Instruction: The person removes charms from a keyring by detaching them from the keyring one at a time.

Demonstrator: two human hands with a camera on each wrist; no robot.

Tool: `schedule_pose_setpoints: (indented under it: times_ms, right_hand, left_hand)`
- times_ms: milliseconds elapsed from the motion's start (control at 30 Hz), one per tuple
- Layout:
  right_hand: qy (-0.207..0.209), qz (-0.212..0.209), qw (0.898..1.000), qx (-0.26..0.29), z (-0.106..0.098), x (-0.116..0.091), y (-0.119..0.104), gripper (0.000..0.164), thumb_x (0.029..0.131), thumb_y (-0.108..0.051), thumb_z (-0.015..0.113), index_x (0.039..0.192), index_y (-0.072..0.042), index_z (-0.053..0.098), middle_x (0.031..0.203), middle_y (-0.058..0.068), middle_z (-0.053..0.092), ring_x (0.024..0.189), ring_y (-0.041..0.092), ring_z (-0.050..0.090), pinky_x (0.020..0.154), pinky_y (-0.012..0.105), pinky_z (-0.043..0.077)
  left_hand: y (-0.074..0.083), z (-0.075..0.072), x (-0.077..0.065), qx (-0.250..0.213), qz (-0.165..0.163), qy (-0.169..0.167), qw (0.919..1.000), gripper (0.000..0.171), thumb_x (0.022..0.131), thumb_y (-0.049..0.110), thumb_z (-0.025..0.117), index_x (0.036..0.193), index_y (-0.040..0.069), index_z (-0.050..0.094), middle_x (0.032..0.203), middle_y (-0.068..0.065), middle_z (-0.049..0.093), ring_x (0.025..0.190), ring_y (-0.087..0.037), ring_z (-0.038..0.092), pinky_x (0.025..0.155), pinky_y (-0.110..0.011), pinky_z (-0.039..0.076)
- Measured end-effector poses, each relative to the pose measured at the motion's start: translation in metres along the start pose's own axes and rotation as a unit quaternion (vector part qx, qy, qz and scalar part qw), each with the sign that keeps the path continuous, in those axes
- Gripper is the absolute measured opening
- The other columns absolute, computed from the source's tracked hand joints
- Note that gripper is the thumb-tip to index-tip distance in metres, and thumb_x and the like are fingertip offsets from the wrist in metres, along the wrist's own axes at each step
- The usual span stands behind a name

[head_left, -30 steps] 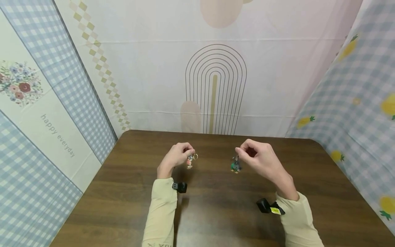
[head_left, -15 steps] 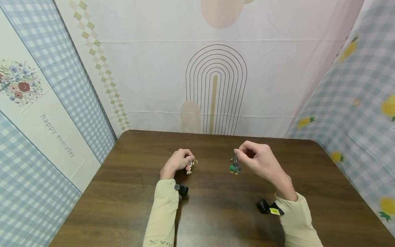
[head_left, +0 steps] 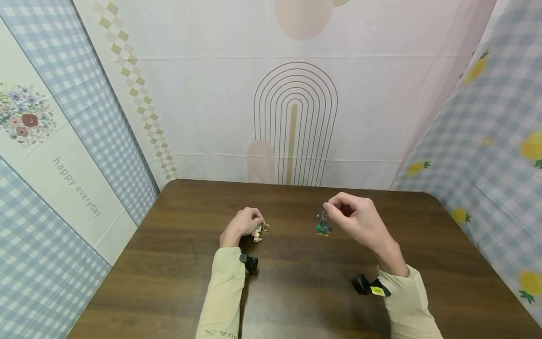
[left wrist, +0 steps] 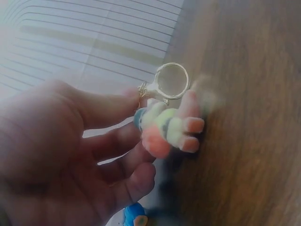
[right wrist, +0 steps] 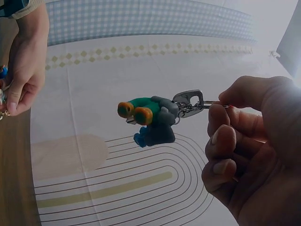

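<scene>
In the head view my left hand [head_left: 243,225] is low over the tabletop, thumb and fingertips pinching a keychain figure [head_left: 257,234]. The left wrist view shows this figure [left wrist: 171,129] as pale yellow with coral-pink parts and a blue-green cap, its gold ring [left wrist: 172,81] standing free above. Part of a small blue object [left wrist: 135,214] peeks out below that hand, mostly hidden. My right hand [head_left: 357,220] is raised, pinching the metal ring of a second keychain figure [head_left: 323,228]. That figure [right wrist: 150,113], green and grey with orange feet, dangles from its silver clasp [right wrist: 189,101].
A dark brown wooden table [head_left: 305,282] lies under both hands. Behind its far edge hangs a pale patterned cloth [head_left: 211,103]. Checked cloths rise at the left [head_left: 97,84] and right [head_left: 487,155]. Each sleeve carries a small black wrist camera.
My left hand has come down and a little nearer with the pale figure, which now sits lower, close to the table. The right hand and its green figure have barely shifted.
</scene>
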State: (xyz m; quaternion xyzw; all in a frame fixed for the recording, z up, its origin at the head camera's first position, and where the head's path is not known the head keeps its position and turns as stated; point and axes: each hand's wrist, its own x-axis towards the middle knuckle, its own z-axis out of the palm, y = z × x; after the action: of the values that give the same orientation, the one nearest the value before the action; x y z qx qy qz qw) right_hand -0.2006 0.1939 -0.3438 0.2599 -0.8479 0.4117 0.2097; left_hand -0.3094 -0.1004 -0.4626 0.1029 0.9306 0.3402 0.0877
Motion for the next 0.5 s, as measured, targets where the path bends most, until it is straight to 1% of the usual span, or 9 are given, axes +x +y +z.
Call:
schedule_pose_setpoints:
  times_ms: [67,133,233,367,433,500]
  right_hand:
    - [0.001,0.000,1.000,0.000,0.000,0.000,0.000,0.016,0.091,-0.012,0.069,0.080,-0.022,0.064,0.064,-0.007,0.051,0.053,0.005,0.041,0.047,0.021,0.034]
    - [0.002,0.000,1.000,-0.001,0.000,0.000,0.000,0.016,0.091,-0.012,0.069,0.080,-0.022,0.064,0.064,-0.007,0.051,0.053,0.005,0.041,0.047,0.021,0.034]
    - [0.005,-0.002,1.000,0.001,0.001,0.001,0.001,0.016,0.091,-0.011,0.069,0.079,-0.022,0.064,0.063,-0.007,0.051,0.053,0.004,0.041,0.047,0.020,0.034]
    - [0.013,-0.004,1.000,0.010,0.002,0.001,0.001,0.017,0.089,-0.010,0.070,0.079,-0.022,0.065,0.062,-0.007,0.052,0.052,0.003,0.041,0.046,0.020,0.034]
    - [0.016,-0.005,1.000,0.014,0.002,0.001,0.001,0.017,0.089,-0.009,0.070,0.079,-0.021,0.065,0.062,-0.007,0.052,0.052,0.003,0.041,0.046,0.020,0.033]
    - [0.016,-0.004,1.000,0.016,0.003,0.000,0.001,0.017,0.089,-0.008,0.070,0.079,-0.021,0.066,0.063,-0.007,0.052,0.052,0.003,0.041,0.046,0.020,0.034]
  left_hand:
    - [0.000,0.000,0.000,0.000,0.003,0.002,1.0000,0.014,0.099,0.018,0.058,0.097,0.010,0.069,0.075,-0.003,0.061,0.054,-0.012,0.059,0.062,-0.024,0.045]
    - [0.000,-0.001,0.000,0.000,0.006,0.005,1.0000,0.014,0.099,0.018,0.058,0.098,0.009,0.068,0.078,-0.003,0.063,0.056,-0.014,0.061,0.065,-0.025,0.046]
    - [0.003,-0.005,-0.001,0.003,0.015,0.015,0.9998,0.015,0.098,0.020,0.057,0.100,0.010,0.068,0.086,-0.003,0.066,0.068,-0.013,0.063,0.074,-0.029,0.049]
    - [0.012,-0.013,-0.004,0.000,0.029,0.030,0.9991,0.018,0.099,0.025,0.056,0.103,0.012,0.068,0.094,-0.003,0.068,0.083,-0.015,0.059,0.083,-0.037,0.050]
    - [0.018,-0.018,-0.007,-0.010,0.038,0.040,0.9984,0.020,0.100,0.026,0.055,0.105,0.012,0.068,0.096,-0.004,0.069,0.086,-0.017,0.061,0.083,-0.038,0.050]
    - [0.024,-0.022,-0.011,-0.013,0.050,0.057,0.9970,0.021,0.101,0.027,0.054,0.106,0.012,0.068,0.097,-0.003,0.069,0.086,-0.017,0.061,0.083,-0.038,0.050]
